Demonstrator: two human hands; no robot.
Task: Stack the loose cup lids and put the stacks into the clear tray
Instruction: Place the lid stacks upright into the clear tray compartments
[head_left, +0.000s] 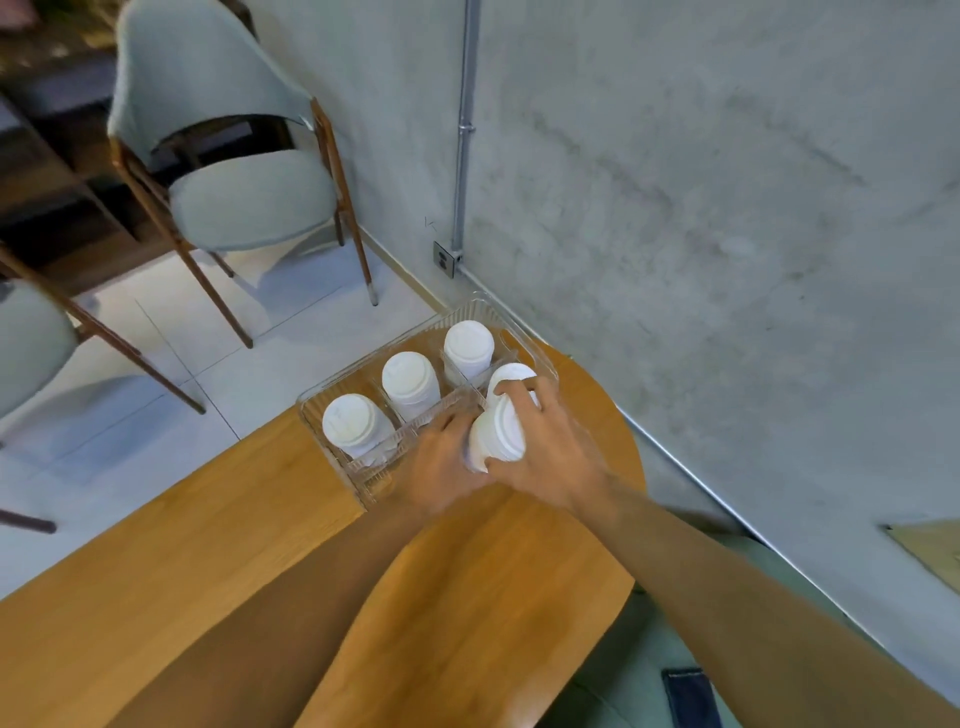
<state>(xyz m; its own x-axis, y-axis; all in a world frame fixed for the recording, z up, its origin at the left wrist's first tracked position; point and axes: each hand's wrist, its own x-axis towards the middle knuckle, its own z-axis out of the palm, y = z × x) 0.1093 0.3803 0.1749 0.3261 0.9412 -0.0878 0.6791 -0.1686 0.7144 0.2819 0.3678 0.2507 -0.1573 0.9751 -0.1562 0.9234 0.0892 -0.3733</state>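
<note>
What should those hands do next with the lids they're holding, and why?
Probably tip the held stack upright and lower it into a free near-side compartment of the clear tray; left hand and right hand grip it tilted, and four stacks already stand inside.

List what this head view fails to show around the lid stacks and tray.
1. Head view: the left hand and right hand cover the clear tray compartment beneath the held stack.
2. Head view: the right hand covers part of the far-right stack.
3. Head view: blur hides the left hand's grip.
4. Head view: lids per stack, too small to count.
</note>
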